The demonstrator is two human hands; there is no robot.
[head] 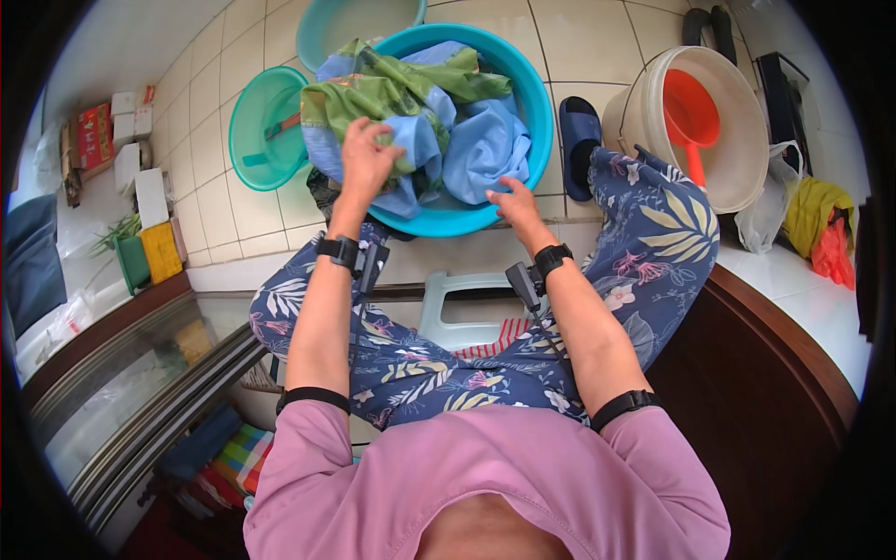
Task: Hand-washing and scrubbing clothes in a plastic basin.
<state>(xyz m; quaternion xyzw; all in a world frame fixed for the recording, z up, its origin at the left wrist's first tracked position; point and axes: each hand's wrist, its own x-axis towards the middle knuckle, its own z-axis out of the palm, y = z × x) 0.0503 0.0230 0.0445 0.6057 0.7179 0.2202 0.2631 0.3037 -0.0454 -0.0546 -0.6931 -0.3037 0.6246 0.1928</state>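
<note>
A wet cloth [420,115], patterned green on one part and light blue on another, lies bunched in a large blue plastic basin [542,119]. Over the left part of this heap is my left hand [367,157], its fingers loosely curved and spread apart at the cloth. My right hand [516,210] is by the basin's near right rim, fingers apart, beside the plain light blue bulge of cloth. A little water shows at the basin's bottom near that hand. Neither hand has a visible fold of cloth closed in it.
A green plastic basin [245,171] with a brush [283,126] stands left; another basin [308,35] stands behind. To the right are a dark slipper [579,126] and a white bucket [745,161] holding a red dipper [689,108]. A pale plastic stool [437,308] is below me.
</note>
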